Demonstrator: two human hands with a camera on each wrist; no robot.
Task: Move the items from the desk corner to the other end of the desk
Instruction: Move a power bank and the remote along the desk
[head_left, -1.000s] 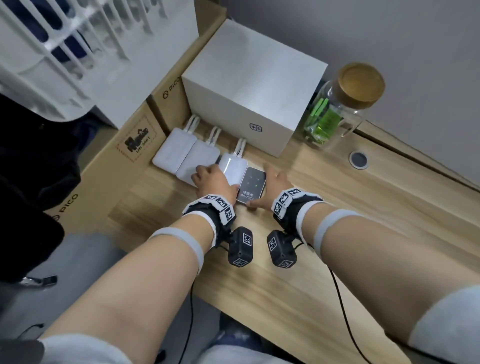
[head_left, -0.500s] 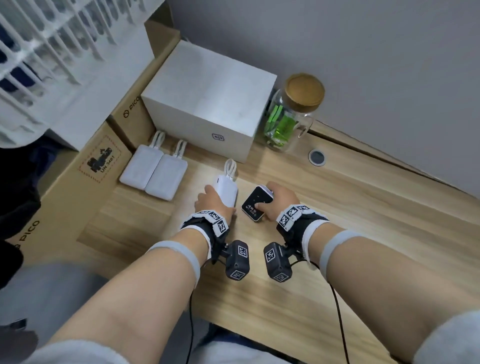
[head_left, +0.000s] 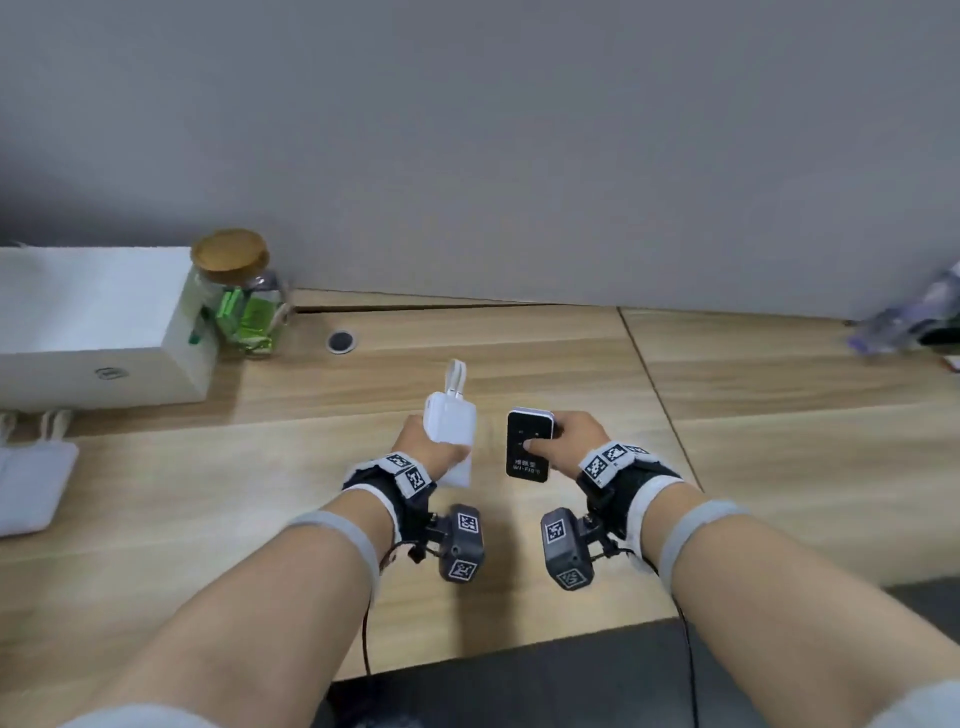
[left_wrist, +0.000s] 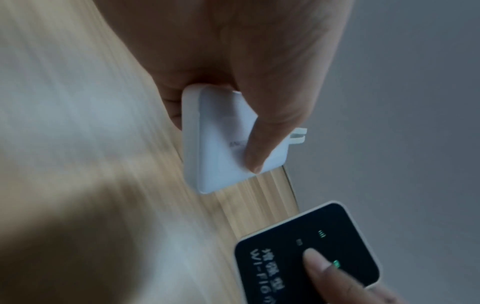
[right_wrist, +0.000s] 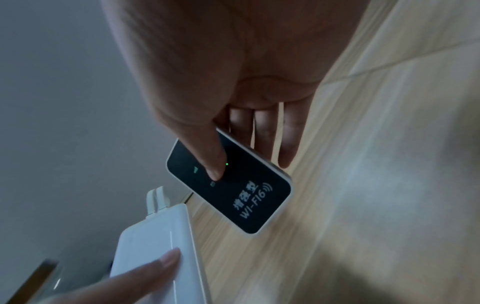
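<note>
Head view, by size. Desk: far end lies rightward of both hands. White power bank: clasped in left hand, aloft, long axis toward the wall. Black Wi-Fi unit: pinched by right hand, thumb on its face, probably just clear of the wood; the nearer hand to the destination.

White power bank pinched in left hand above wooden desk; black WiFi device beside it.
</note>
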